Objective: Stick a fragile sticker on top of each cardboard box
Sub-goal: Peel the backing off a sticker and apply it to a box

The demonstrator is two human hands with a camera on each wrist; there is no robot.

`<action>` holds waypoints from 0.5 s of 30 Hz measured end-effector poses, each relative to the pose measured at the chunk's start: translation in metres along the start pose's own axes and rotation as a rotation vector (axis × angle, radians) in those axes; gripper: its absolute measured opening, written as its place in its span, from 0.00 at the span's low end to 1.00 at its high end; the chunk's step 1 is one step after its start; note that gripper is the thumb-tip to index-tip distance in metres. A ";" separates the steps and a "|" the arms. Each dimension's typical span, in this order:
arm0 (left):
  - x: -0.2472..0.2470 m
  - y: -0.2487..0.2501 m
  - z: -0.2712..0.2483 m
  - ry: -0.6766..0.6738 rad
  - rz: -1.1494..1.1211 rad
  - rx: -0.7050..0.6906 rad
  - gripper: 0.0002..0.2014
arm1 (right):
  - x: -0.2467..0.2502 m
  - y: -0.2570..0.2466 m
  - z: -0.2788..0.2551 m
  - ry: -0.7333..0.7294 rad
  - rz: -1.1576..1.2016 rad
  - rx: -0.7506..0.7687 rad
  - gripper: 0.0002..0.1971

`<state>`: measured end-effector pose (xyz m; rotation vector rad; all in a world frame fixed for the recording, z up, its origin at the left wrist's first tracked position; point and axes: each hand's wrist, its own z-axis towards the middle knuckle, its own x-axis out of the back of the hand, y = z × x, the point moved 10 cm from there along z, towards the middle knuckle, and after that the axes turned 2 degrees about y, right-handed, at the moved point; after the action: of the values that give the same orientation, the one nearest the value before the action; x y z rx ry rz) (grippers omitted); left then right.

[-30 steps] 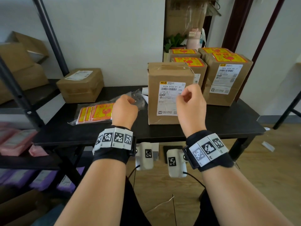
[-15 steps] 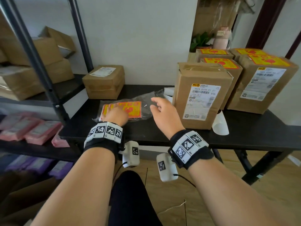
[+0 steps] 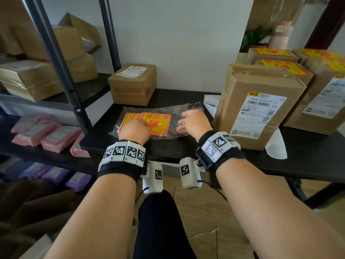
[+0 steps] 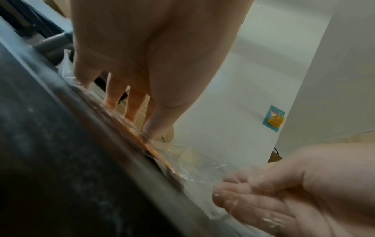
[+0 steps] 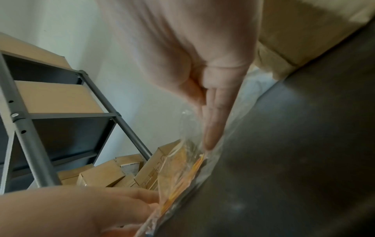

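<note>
A stack of orange-and-yellow fragile stickers [image 3: 158, 122] lies in a clear plastic bag [image 3: 194, 106] on the black table [image 3: 177, 146]. My left hand [image 3: 139, 126] presses its fingertips [image 4: 129, 115] down on the bag over the stickers. My right hand [image 3: 183, 124] has its straight fingers [image 5: 211, 136] at the bag's open end, with plastic film over them. To the right stands a tall cardboard box [image 3: 259, 101] with a shipping label and a bare top. Behind it are boxes with stickers on top [image 3: 283, 66]. A small cardboard box [image 3: 133, 84] sits at the back.
A metal shelf post [image 3: 61, 62] rises at the left, with cardboard boxes [image 3: 46, 75] on the shelf and pink packets [image 3: 46, 135] below. White backing paper [image 3: 276, 146] lies beside the tall box. A plant and a pink bottle stand at the back right.
The view has swung left and closer. My left hand moved onto the sticker bag, and my right hand left the tall box's front and came down to the bag's open end.
</note>
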<state>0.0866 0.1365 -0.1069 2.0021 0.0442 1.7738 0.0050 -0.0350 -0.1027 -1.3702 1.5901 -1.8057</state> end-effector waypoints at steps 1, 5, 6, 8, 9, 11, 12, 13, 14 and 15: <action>0.003 0.001 -0.003 0.003 0.008 -0.009 0.17 | -0.006 -0.004 -0.004 -0.057 0.023 -0.016 0.09; 0.008 0.001 -0.011 -0.010 0.034 -0.024 0.20 | -0.023 -0.003 -0.005 -0.139 0.017 -0.100 0.11; 0.010 0.000 -0.012 -0.011 0.047 -0.027 0.20 | -0.026 -0.005 -0.004 -0.143 -0.028 -0.119 0.10; 0.013 0.000 -0.015 -0.014 0.059 -0.030 0.21 | -0.029 -0.002 -0.001 -0.143 -0.147 -0.204 0.08; 0.013 -0.001 -0.015 -0.024 0.068 -0.031 0.21 | -0.030 -0.001 -0.001 -0.139 -0.157 -0.233 0.06; 0.013 0.000 -0.015 -0.054 0.091 -0.030 0.23 | -0.030 -0.004 0.000 -0.119 -0.154 -0.264 0.03; 0.013 0.001 -0.015 -0.063 0.100 -0.032 0.23 | -0.029 -0.003 0.001 -0.111 -0.157 -0.268 0.05; 0.013 0.001 -0.016 -0.068 0.106 -0.033 0.23 | -0.028 -0.002 0.001 -0.102 -0.158 -0.261 0.06; 0.012 0.002 -0.016 -0.068 0.110 -0.035 0.23 | -0.029 -0.002 0.000 -0.109 -0.156 -0.262 0.08; 0.012 0.002 -0.016 -0.064 0.110 -0.036 0.24 | -0.032 0.001 -0.001 -0.126 -0.143 -0.283 0.10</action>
<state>0.0728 0.1440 -0.0944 2.0697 -0.1190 1.7621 0.0182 -0.0094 -0.1163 -1.7275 1.7702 -1.5765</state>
